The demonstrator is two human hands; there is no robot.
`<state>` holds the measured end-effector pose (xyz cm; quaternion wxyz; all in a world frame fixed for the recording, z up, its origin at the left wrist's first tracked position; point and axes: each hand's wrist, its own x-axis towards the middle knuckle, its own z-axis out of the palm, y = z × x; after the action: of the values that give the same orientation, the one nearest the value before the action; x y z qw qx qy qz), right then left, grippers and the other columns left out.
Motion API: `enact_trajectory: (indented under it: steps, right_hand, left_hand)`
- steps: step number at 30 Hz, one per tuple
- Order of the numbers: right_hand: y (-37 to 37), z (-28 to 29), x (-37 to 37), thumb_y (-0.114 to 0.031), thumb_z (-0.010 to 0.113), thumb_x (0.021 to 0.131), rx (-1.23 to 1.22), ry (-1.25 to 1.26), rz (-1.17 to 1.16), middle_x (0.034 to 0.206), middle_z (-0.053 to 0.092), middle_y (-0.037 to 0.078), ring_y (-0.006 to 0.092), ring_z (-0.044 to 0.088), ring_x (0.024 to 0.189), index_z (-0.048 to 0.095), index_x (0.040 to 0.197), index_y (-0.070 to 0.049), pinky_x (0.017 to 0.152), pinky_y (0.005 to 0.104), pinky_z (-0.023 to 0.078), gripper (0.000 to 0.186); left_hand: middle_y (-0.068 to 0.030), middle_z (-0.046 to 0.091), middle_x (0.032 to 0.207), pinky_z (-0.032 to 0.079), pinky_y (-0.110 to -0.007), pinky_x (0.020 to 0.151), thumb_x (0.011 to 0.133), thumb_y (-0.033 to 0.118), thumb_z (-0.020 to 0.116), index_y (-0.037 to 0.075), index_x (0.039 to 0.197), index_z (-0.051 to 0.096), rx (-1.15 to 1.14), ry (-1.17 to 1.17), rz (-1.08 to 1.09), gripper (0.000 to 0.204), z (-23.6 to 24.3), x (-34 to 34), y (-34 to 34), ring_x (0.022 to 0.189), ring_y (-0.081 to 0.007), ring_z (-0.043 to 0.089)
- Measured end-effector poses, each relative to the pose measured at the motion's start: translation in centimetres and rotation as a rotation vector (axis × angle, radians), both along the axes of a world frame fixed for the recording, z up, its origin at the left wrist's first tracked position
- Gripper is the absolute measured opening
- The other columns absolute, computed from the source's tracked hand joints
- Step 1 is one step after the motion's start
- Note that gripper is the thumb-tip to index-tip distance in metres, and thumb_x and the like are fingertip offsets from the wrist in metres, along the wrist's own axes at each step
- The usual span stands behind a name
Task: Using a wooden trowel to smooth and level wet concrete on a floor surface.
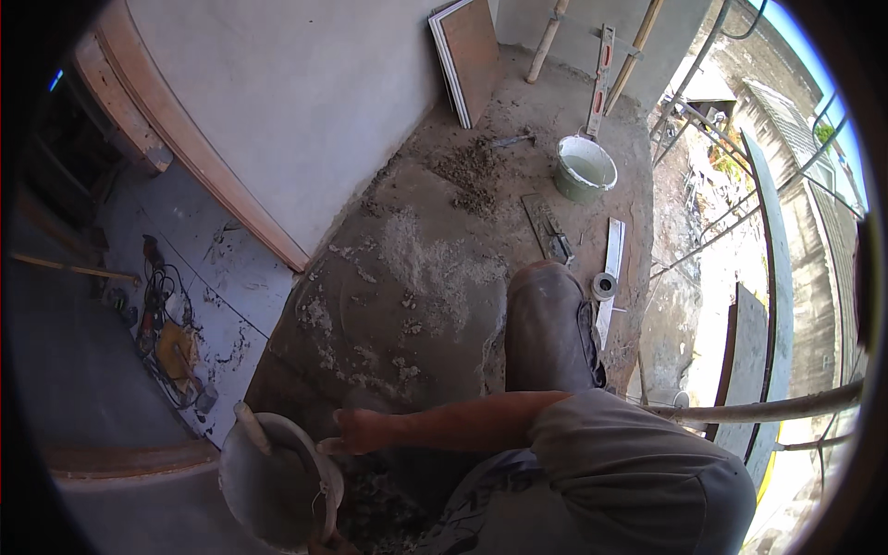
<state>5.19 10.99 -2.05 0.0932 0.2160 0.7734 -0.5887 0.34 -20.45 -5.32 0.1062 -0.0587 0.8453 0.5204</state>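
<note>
Mortar-strewn floor spreads beyond and ahead of the right hand. Pale bucket lies just left of and slightly nearer the body than the right hand, whose thumb and fingers stand parted; no held object visible. Wooden handle lies left of that hand, across the bucket mouth, long axis slanting down inside; right hand looks nearer. Left hand, at the near rim, is cut off: grip cannot be told. Handle's lower end obscure.
</note>
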Motion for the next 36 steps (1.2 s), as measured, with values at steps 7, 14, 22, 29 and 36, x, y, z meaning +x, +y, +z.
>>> enact_trajectory:
  steps: [7,14,22,29,36]
  right_hand:
    - [5.5,4.4,2.2,-0.056,0.064,0.08,-0.529,0.015,-0.347,0.089,0.062,0.018,0.0247,0.064,0.087,0.044,0.124,0.008,0.066,0.0365,0.053,0.081]
    - [20.4,7.0,9.9,-0.019,0.064,0.074,-0.583,0.267,-0.763,0.082,0.063,0.015,0.0235,0.062,0.074,0.059,0.1,0.009,0.065,0.0356,0.05,0.038]
    - [40.5,7.1,30.2,-0.006,0.062,0.076,-0.691,0.689,-1.522,0.088,0.061,0.015,0.0269,0.062,0.076,0.058,0.1,0.006,0.065,0.0384,0.052,0.027]
    - [54.6,2.1,55.1,-0.007,0.054,0.084,-0.323,1.017,-1.874,0.09,0.059,0.016,0.0293,0.062,0.082,0.054,0.097,0.008,0.075,0.0414,0.053,0.02]
    - [66.7,-9.7,69.1,-0.001,0.048,0.082,0.239,0.519,-2.159,0.103,0.054,0.026,0.0389,0.061,0.092,0.048,0.099,0.014,0.083,0.054,0.054,0.023]
  left_hand:
    - [-0.021,0.059,0.119,0.051,-0.038,0.084,0.089,0.016,0.059,-0.011,0.118,0.055,0.471,-0.237,0.349,0.04,6.1,-1.8,11.1,0.097,-0.026,0.06]
    - [-0.0125,0.058,0.099,0.051,-0.036,0.082,0.083,0.016,0.062,0.001,0.111,0.054,0.729,-0.264,-0.158,0.032,7.4,-0.3,29.6,0.095,-0.0243,0.059]
    - [-0.0172,0.039,0.144,0.024,-0.049,0.109,0.094,0.044,0.048,0.003,0.144,0.028,0.776,-0.1,-0.878,0.068,13.4,10.7,55.8,0.135,-0.0278,0.037]
    - [-0.0165,0.044,0.141,0.026,-0.043,0.109,0.096,0.041,0.047,0.002,0.14,0.037,0.296,-0.085,-0.501,0.06,6.0,6.0,57.0,0.133,-0.0277,0.038]
    - [-0.0122,0.055,0.127,0.039,-0.037,0.098,0.092,0.039,0.056,0.006,0.134,0.045,0.082,-0.145,-0.254,0.054,-3.9,-0.2,47.2,0.117,-0.024,0.053]
